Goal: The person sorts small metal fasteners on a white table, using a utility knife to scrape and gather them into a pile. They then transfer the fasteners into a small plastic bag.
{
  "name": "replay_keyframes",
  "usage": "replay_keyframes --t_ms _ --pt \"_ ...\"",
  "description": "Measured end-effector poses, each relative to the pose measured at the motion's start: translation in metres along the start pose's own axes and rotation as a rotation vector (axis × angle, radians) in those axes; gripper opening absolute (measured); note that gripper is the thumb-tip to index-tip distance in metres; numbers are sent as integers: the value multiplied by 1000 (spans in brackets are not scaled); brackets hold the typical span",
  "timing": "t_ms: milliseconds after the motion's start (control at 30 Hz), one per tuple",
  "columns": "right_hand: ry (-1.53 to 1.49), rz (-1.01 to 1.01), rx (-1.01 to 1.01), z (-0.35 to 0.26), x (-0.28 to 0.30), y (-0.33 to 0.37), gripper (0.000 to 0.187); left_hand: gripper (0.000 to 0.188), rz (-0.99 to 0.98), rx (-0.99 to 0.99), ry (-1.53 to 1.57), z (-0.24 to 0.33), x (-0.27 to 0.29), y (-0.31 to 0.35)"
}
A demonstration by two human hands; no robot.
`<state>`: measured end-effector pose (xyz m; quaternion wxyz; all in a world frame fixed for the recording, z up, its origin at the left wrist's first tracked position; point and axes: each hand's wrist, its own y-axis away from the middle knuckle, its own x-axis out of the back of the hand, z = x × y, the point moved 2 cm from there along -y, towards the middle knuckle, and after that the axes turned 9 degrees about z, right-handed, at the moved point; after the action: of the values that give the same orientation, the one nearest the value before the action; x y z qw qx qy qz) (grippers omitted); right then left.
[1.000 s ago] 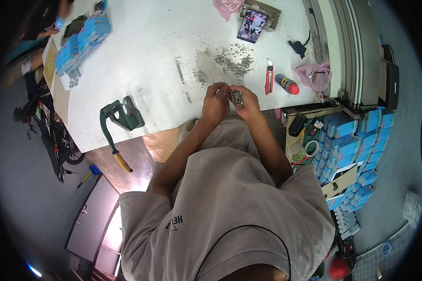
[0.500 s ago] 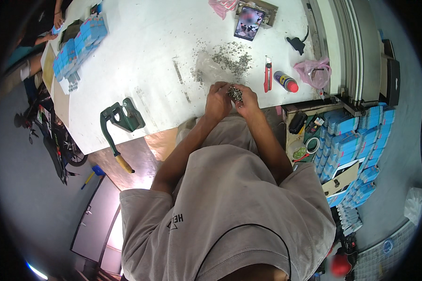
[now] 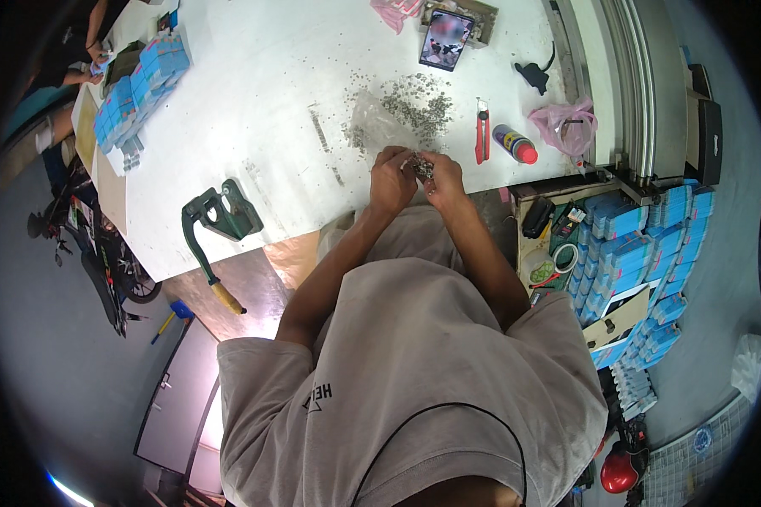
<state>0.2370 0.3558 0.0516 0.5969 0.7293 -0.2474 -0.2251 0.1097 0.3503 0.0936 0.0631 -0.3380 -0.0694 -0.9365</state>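
At the near edge of the white table, my left hand (image 3: 392, 182) and my right hand (image 3: 444, 179) meet with bent fingers. A clump of small shiny metal pieces (image 3: 423, 167) shows between them, against the right hand's fingers. The left fingertips press close to the clump; what they pinch is hidden. Just beyond the hands lies a crumpled clear plastic bag (image 3: 379, 121). Many more loose metal pieces (image 3: 427, 103) are scattered over the tabletop behind and beside the bag.
Right of the hands lie a red utility knife (image 3: 482, 135) and a spray can (image 3: 516, 145). A phone (image 3: 446, 40) leans on a box. A green hand press (image 3: 221, 213) stands left. Blue packs (image 3: 148, 80) are stacked far left, near another person's hand (image 3: 95, 63).
The metal clump between my hands shows a little less, with my fingers slightly shifted around it. The other person's hands at the far left have moved a little. The view has shifted slightly.
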Motion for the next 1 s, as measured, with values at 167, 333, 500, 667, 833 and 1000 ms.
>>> replay_keyframes --t_ms 167,333,500,667,833,1000 --pt "2 34 -10 -2 -5 10 6 28 28 -2 5 -1 3 1" --pt "135 -4 37 3 -3 3 11 27 50 -18 2 -2 5 2" --pt "145 -46 17 -5 -6 12 29 27 49 -1 25 4 9 1" --pt "124 0 27 -12 -16 31 38 29 33 6 33 5 12 1" --pt "94 5 51 -7 -20 30 37 28 50 10 60 1 12 1" --pt "81 -12 99 -3 -23 35 38 28 58 53 87 -2 15 1"
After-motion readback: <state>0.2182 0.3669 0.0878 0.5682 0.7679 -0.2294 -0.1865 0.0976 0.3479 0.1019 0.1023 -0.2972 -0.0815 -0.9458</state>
